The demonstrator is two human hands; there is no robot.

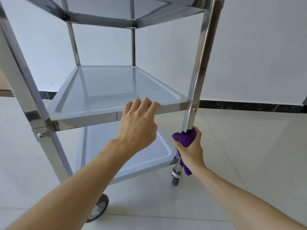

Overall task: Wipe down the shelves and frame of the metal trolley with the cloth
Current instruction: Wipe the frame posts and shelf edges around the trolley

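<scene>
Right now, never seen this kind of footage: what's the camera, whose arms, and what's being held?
No machine: a head-worn wide-angle camera looks down at a person's own two bare arms. In front stands a metal trolley on castors, on a tiled floor by a white wall. The left hand rests on the front edge of the middle shelf, fingers curled over its rim. The right hand grips a purple cloth wrapped round the near right post, low down between middle and bottom shelf. Nothing lies on either shelf.
</scene>
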